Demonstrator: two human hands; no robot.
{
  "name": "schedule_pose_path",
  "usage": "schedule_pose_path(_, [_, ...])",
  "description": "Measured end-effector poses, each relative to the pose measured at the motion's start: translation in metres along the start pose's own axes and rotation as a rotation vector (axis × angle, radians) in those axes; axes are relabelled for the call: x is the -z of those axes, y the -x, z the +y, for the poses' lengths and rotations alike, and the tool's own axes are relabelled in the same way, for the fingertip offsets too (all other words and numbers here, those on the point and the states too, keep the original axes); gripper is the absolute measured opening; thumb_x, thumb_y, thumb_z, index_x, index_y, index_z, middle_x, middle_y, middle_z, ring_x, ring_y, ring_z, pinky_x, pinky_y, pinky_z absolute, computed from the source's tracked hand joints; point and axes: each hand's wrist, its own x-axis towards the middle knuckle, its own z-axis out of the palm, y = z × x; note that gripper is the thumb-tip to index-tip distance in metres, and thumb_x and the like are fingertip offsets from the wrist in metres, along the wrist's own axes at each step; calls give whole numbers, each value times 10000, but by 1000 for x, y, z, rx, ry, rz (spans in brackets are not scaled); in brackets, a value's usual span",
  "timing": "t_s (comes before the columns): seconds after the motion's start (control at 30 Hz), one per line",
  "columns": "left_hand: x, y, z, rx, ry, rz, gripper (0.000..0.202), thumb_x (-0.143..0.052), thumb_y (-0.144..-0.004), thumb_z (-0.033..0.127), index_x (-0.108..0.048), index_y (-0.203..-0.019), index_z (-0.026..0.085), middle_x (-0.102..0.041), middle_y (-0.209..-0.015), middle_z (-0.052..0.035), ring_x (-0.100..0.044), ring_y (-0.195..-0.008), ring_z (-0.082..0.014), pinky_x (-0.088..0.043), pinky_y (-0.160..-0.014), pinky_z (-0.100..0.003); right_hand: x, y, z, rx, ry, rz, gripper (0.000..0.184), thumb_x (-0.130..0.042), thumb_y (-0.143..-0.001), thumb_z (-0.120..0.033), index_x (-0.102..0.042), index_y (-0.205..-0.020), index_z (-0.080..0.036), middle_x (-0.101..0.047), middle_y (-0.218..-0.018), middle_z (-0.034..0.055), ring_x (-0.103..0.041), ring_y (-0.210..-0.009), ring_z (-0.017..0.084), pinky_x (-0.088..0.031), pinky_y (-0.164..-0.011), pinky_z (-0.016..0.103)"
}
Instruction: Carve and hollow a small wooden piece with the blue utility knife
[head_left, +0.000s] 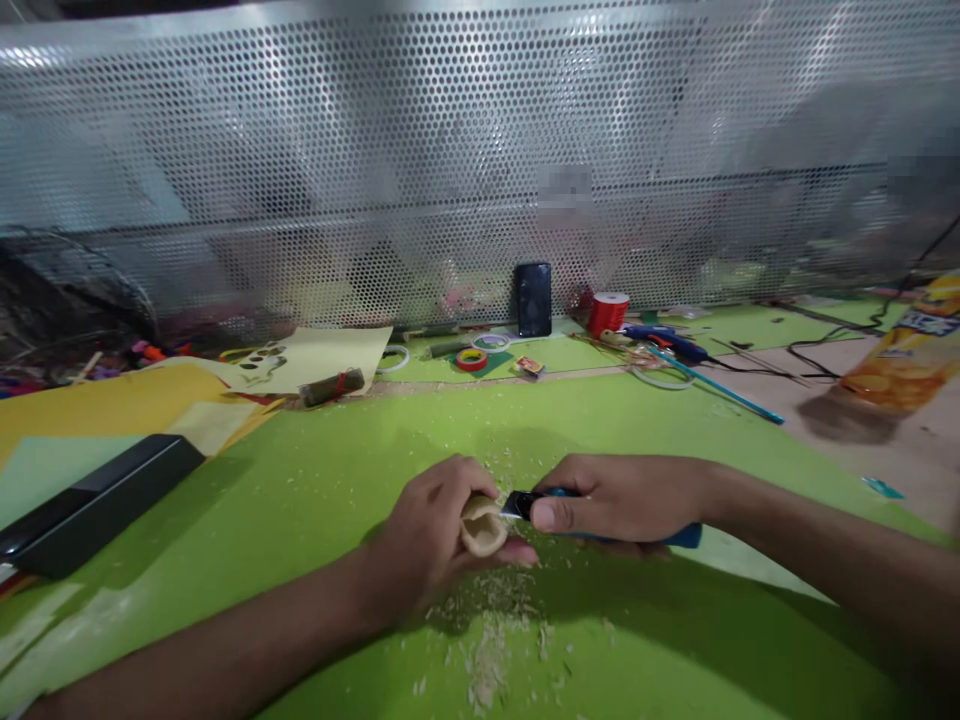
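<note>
My left hand (431,525) is wrapped round a pale hollow piece of bamboo or wood (484,530), its open end facing me with a notch in the rim. In my right hand (622,500) is a utility knife (686,537) with a blue handle and a black front part. Its short blade points left, at the right side of the hollow piece's rim; whether it touches is too small to tell. Pale shavings (487,660) lie on the green sheet (360,630) below both hands.
A black box-like object (97,505) lies at left by coloured paper sheets (315,350). Along the back are tape rolls (472,360), a phone (533,300), a red spool (608,314) and a blue glue gun (664,340). A snack bag (907,350) stands right. Perforated metal (450,130) forms the back.
</note>
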Motion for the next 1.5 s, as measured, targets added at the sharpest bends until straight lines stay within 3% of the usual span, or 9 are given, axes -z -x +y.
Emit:
schedule_pose_path(0.23, [1,1,0,38,2,-8,366,-631,-868,489,-438,-981,200,-537,-780,16,-492,-631,-115,-394,-563,-217,-3,-2,0,50,56,54,491,-477,-874,-672,-504,-808,-186,-408,-498,-77,-428,-396,92,-351,-372,199])
schedule_pose_path(0.43, [1,3,-1,121,-59,-36,328,-632,-884,442,-445,-998,197,-560,-817,1,-526,-681,-137,-415,-591,-241,-10,-3,-8,176,360,308,469,-423,-941,-586,-560,-812,-156,-515,-680,-9,-435,-584,106,-353,-520,230])
schedule_pose_path(0.63, [0,1,2,26,-150,-35,307,-581,-908,468,-446,-935,194,-562,-767,8,-520,-630,-133,-407,-557,-238,-10,-1,-6,63,269,164,497,-439,-901,-644,-529,-812,-164,-421,-588,-44,-356,-476,82,-277,-418,207])
schedule_pose_path(0.87, [-2,6,-1,-34,-203,-44,253,-607,-909,376,-447,-963,188,-573,-800,-5,-520,-654,-140,-406,-589,-258,-9,-5,2,17,112,53,487,-495,-861,-663,-431,-733,-197,-418,-543,-48,-430,-413,96,-332,-365,201])
schedule_pose_path(1.1, [-1,7,-4,-60,-206,-27,215,-612,-901,322,-447,-947,192,-572,-790,-7,-517,-657,-146,-398,-602,-268,-10,-5,0,-47,25,-3,499,-517,-836,-684,-468,-790,-190,-473,-588,-39,-444,-381,91,-352,-318,200])
schedule_pose_path(1.5, [-3,4,-4,-72,-143,-6,279,-669,-864,326,-439,-962,203,-591,-801,-7,-547,-671,-147,-424,-614,-268,-10,-7,0,-89,-111,-93,557,-525,-796,-746,-470,-739,-195,-435,-436,-81,-400,-323,73,-352,-279,164])
